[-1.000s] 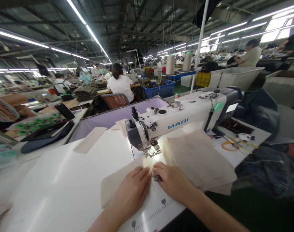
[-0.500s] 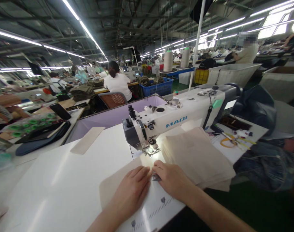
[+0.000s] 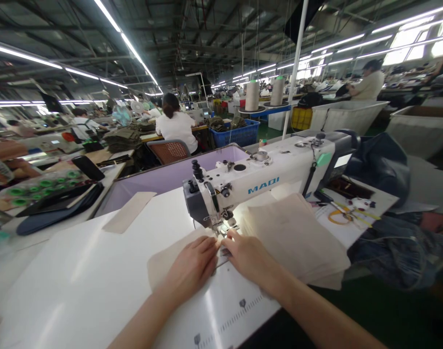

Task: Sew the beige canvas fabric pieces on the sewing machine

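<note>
A white sewing machine (image 3: 265, 182) stands on the white table, its lamp lit over the needle area. Just in front of the presser foot, my left hand (image 3: 192, 264) lies on a beige fabric piece (image 3: 161, 257), fingers together and pressing its edge. My right hand (image 3: 248, 254) is beside it, thumb and fingers pinched on the same fabric close to the foot. The fingertips of both hands nearly meet. Right of the needle lies a stack of beige fabric pieces (image 3: 297, 237). A separate beige strip (image 3: 129, 212) rests on the table's left part.
Scissors and a yellow tape (image 3: 341, 215) lie at the right end of the table (image 3: 79, 291). A purple-lined bin (image 3: 152, 179) is behind it. Thread cones (image 3: 252, 95) stand on a rack. A seated person (image 3: 175, 121) is ahead, with a blue basket (image 3: 236, 133) nearby.
Both hands have moved forward with the beige fabric, closer to the presser foot. The whole view has shifted slightly.
</note>
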Demonstrator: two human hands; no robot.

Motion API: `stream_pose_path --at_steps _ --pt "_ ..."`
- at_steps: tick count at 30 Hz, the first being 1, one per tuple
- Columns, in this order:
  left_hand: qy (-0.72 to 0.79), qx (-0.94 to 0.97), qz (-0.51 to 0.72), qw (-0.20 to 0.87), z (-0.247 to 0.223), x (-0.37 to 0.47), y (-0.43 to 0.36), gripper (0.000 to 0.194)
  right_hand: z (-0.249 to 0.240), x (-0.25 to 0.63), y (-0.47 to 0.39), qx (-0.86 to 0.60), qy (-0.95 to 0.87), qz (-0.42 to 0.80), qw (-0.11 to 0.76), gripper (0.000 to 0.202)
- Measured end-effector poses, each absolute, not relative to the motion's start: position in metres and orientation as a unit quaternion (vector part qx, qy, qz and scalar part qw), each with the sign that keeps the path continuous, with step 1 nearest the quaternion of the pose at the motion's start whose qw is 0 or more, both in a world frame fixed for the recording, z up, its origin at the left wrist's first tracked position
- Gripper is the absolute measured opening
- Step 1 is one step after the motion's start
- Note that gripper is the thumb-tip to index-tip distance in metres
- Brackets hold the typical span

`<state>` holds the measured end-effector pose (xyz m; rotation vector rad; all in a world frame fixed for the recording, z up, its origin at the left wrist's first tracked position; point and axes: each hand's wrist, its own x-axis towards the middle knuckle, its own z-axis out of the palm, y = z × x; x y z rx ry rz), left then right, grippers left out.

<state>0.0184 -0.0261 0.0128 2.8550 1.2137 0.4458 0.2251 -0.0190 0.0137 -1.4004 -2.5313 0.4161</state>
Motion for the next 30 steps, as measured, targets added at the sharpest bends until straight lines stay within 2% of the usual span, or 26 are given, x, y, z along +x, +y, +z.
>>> stream_pose_path --at_steps 16,22,26,30 --pt "0.399 0.909 0.121 0.006 0.012 0.009 -0.003 0.034 0.006 0.23 -0.024 -0.48 -0.857 0.137 0.132 0.012" --pt "0.436 0.887 0.135 0.07 0.015 0.001 0.006 0.039 0.0 0.229 -0.026 -0.481 -0.852 0.14 0.149 0.015" --pt "0.425 0.882 0.147 0.137 0.017 -0.013 0.013 0.04 0.0 0.232 -0.033 -0.499 -0.834 0.175 0.159 0.025" --pt "0.503 0.858 0.074 0.077 0.022 -0.016 -0.004 0.032 0.001 0.239 -0.042 -0.522 -0.785 0.269 0.199 0.032"
